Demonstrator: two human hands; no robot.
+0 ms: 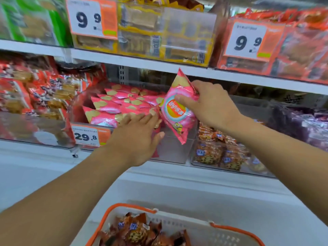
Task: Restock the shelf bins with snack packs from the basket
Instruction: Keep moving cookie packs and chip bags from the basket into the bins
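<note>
My right hand (211,103) grips a pink chip pack (177,110) by its upper edge, holding it tilted above the right front corner of a clear shelf bin (170,150). That bin holds several more pink chip packs (115,105). My left hand (136,137) reaches over the bin's front wall, fingers straight, touching the pink packs beside the held one. At the bottom of the view sits a white basket with an orange rim (236,229), holding several brown-orange snack packs (136,231).
A clear bin of brown-orange snack packs (220,153) stands right of the pink bin, and a bin of red packs (35,96) to its left. Purple packs (301,125) lie far right. The shelf above (142,63) carries yellow and red packs with price tags.
</note>
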